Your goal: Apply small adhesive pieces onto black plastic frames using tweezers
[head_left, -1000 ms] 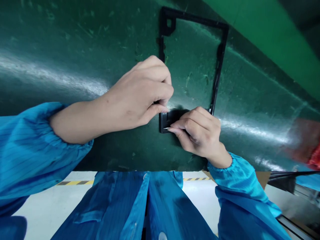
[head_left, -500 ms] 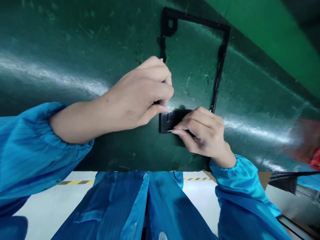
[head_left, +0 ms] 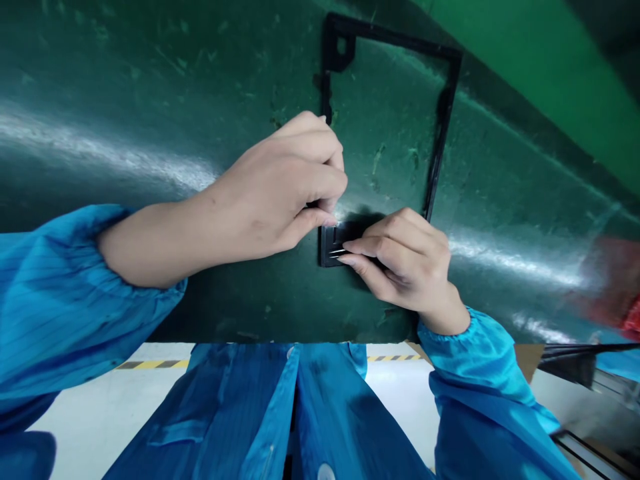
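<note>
A thin black rectangular frame (head_left: 441,143) lies on a green work surface, with a wider black plate part (head_left: 327,257) along its near end. My left hand (head_left: 300,180) is closed over the frame's left bar, thumb and curled fingers pinching near the near-left corner; what lies under the fingers is hidden. My right hand (head_left: 405,260) pinches tweezers (head_left: 337,253), of which only two thin bright prongs show. Their tips point left, at the frame's near-left corner. The rest of the tweezers is hidden in the hand.
The scratched green work surface (head_left: 240,293) ends at an edge close to my blue work coat (head_left: 240,407). A brighter green panel (head_left: 520,60) rises at the far right. Something red (head_left: 631,317) sits at the right edge.
My right hand has shifted slightly, and the tweezers' prongs now show apart instead of as one small tip. The left hand and the frame have stayed about where they were.
</note>
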A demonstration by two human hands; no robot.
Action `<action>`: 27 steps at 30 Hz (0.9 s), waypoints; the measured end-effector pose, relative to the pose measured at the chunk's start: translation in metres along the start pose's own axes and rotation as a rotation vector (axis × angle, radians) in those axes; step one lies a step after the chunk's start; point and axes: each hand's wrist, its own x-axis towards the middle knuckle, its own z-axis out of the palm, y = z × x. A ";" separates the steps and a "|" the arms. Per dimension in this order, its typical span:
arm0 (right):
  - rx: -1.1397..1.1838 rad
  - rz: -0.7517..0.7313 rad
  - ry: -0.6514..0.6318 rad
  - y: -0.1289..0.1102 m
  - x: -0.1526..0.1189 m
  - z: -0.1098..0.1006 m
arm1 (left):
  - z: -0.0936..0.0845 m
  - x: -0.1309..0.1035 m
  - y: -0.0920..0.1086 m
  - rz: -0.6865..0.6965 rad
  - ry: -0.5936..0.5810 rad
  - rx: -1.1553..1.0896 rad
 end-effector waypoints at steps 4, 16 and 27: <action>-0.004 0.013 0.003 -0.003 0.001 0.001 | 0.001 0.000 -0.002 0.015 0.014 0.005; -0.251 -0.072 0.293 0.002 0.003 -0.005 | -0.003 0.006 0.018 0.016 0.073 -0.143; -0.344 -0.089 0.312 -0.002 0.010 -0.002 | -0.003 0.009 0.023 -0.048 0.018 -0.208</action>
